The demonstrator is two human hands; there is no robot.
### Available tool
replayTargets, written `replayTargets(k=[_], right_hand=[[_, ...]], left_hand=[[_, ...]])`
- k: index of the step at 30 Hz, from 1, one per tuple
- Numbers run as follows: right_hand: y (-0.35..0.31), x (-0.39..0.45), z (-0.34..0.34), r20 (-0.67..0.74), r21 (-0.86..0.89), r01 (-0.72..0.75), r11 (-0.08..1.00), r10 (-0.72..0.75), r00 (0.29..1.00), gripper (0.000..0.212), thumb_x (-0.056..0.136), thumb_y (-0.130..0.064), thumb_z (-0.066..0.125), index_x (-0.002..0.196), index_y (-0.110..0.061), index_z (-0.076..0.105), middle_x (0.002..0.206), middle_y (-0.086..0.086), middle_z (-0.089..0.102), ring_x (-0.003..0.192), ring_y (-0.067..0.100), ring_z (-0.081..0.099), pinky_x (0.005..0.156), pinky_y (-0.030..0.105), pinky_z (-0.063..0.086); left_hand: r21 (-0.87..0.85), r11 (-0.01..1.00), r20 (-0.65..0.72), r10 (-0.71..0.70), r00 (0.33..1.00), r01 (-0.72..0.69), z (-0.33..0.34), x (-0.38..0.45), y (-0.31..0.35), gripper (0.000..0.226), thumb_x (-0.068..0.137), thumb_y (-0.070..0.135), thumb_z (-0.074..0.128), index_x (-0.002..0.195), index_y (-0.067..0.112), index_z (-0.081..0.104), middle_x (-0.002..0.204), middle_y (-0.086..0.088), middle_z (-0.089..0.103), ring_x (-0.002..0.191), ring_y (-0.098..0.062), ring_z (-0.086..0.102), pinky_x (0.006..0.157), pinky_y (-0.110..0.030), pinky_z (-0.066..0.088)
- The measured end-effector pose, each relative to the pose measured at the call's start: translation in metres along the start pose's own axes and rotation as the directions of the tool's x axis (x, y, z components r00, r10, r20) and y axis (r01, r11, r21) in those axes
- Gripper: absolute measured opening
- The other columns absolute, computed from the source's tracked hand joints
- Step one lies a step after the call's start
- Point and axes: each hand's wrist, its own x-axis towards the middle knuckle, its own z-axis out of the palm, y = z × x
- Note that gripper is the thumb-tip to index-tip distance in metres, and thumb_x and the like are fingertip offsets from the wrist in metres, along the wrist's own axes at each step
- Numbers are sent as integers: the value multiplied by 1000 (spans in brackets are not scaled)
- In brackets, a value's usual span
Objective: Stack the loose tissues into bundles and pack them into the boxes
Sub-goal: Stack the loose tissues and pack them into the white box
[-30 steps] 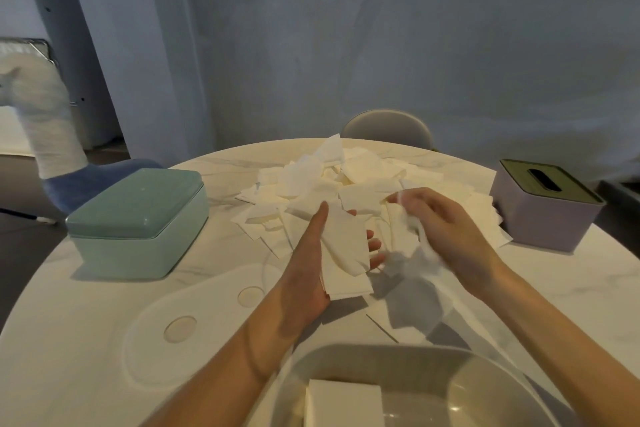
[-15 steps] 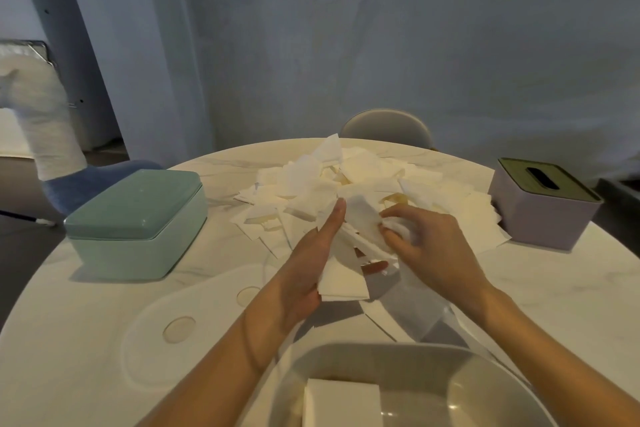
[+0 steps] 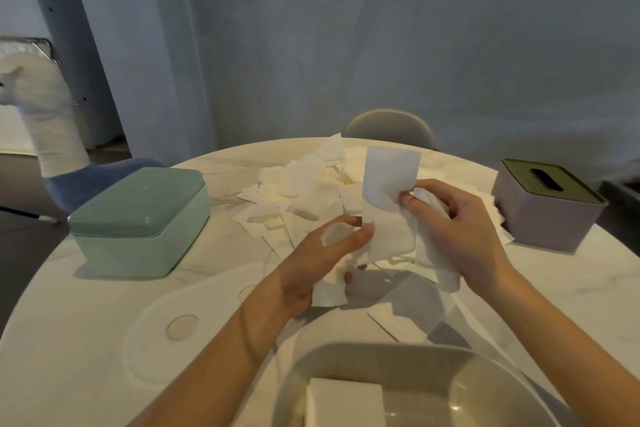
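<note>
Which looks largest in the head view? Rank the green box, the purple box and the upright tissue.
1. green box
2. purple box, though the frame edge may cut it slightly
3. upright tissue, held between the left hand and right hand

White tissues point(image 3: 304, 184), white counter point(image 3: 86, 340) with faint grey marble veining, mint-green box point(image 3: 138, 239) with darker teal lid, lilac box point(image 3: 543, 218) with olive-green top, pale grey tub point(image 3: 433, 371) holding a white bundle point(image 3: 343, 402), pale blue-grey wall point(image 3: 346, 55), grey chair back point(image 3: 388, 128).
</note>
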Motion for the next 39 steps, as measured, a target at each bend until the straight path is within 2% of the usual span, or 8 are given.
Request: replayTargets(k=[6,9,14,18,24,29,36,39], right_hand=[[-4,0,-3,-82,2,27,1000,-27,996,15,94,-31,69,106,-29,78,101,-14,75,91,7,65,67,5,46],[-8,-1,0,-78,20,89,996,-87,993,14,96,-28,68,106,-28,77,100,-16,75,92,8,66,70,8,48],[-16,-4,-8,68,45,268,962,-270,960,22,94,-8,68,97,-28,75,88,-24,73,83,4,65,69,9,47],[-12,-1,-16,317,-30,374,927,-346,883,21,94,-11,64,105,-23,78,113,-16,74,116,13,65,95,22,52],[-12,0,-7,103,-97,187,978,-177,979,20,100,-23,62,106,-36,76,107,-26,73,108,2,63,85,19,49],[-8,-2,0,239,-221,171,960,-117,964,21,85,-51,72,105,-43,74,104,-32,69,102,-7,61,80,5,46],[-24,-2,-17,470,44,-22,999,-2,882,15,83,-38,74,94,-31,81,99,-15,75,96,5,66,82,13,49],[-33,-6,-20,610,130,-191,973,73,789,29,74,-46,72,93,-27,82,97,-8,73,92,10,67,79,20,52]], left_hand=[[282,928,-25,262,965,-245,2,-3,11,53,78,65,61,114,28,74,121,16,68,94,3,63,78,-14,46],[303,921,18,251,968,-244,2,-5,12,36,91,45,68,116,21,73,100,13,73,73,7,62,63,-8,46],[172,967,-72,205,976,-190,0,-4,7,32,94,43,72,115,18,72,94,-4,73,75,-11,64,63,-24,50],[-70,989,-158,117,981,-129,-10,-3,10,35,81,46,79,107,22,77,102,-18,73,85,-26,69,71,-40,55],[40,986,-153,164,975,-160,-13,0,7,43,62,52,78,97,27,79,100,-9,76,93,-35,73,78,-52,61],[152,975,-147,184,972,-161,-3,-4,6,56,68,66,73,107,27,77,104,1,77,99,-21,74,84,-42,61],[-360,915,44,-177,983,181,-7,2,7,62,101,64,40,126,14,65,109,-13,76,96,-29,73,80,-38,60],[-438,872,121,-184,975,219,-7,7,-4,75,101,70,34,143,13,57,137,-22,63,122,-35,62,111,-47,44]])
